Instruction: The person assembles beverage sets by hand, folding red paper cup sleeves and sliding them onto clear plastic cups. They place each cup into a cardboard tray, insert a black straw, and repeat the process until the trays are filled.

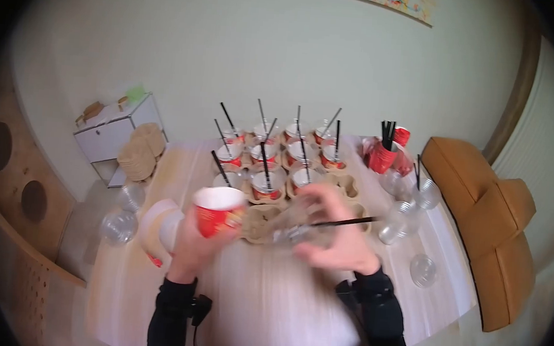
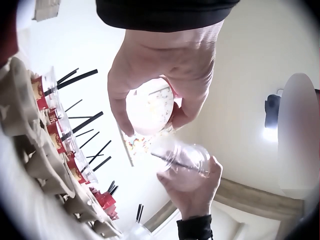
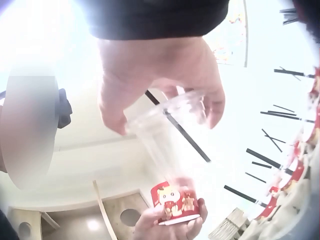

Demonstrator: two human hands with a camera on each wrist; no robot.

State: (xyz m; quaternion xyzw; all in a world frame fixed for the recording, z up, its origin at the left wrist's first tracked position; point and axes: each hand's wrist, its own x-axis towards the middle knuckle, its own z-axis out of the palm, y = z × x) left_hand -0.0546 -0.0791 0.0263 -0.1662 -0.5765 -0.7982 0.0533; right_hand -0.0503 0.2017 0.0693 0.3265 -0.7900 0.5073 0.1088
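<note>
My left hand (image 1: 200,250) grips a red paper cup (image 1: 216,219) with a white inside, upright at the front of the table. In the right wrist view, a cartoon animal decorates the paper cup (image 3: 175,201). My right hand (image 1: 340,240), blurred, holds a clear plastic cup (image 3: 162,137) by its rim end. A black straw (image 1: 348,222) is with the clear cup and slants across it. The two cups are close together. Behind them, pulp cup carriers (image 1: 256,232) hold rows of red cups with clear tops and black straws.
Clear plastic cups (image 1: 118,227) lie at the table's left edge, others (image 1: 398,225) at the right. A red cup (image 1: 381,159) of black straws stands at the back right. Stacked pulp carriers (image 1: 138,155) sit left beyond the table, an orange sofa (image 1: 481,221) right.
</note>
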